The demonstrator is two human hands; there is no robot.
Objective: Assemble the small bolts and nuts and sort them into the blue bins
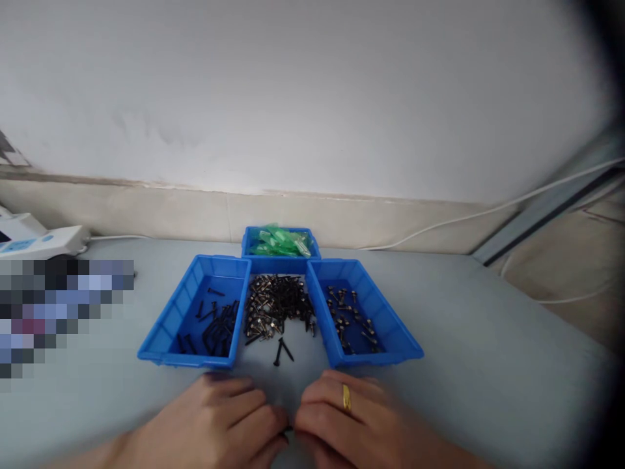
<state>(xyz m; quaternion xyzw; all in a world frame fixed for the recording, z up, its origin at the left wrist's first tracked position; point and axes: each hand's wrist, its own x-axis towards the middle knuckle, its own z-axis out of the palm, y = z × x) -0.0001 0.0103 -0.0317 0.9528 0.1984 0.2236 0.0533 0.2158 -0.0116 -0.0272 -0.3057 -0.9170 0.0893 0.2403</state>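
Observation:
My left hand [224, 417] and my right hand [351, 417] are close together at the table's front, both with fingers curled. The left fingertips pinch a small dark piece that looks like a black screw [287, 430], mostly hidden. The right fingertips meet beside it; what they hold is hidden. A gold ring [346, 397] sits on a right finger. Just beyond the hands lie two loose black screws [278, 352]. Behind these is a mixed pile of black screws and metallic hex-headed screws [273, 303].
A left blue bin [168, 319] holds black screws; a right blue bin [388, 312] holds metallic screws. The back blue bin [280, 264] contains green plastic packets [278, 241]. A white device [43, 242] and a pixelated area are at left. A white cable [444, 223] runs along the wall.

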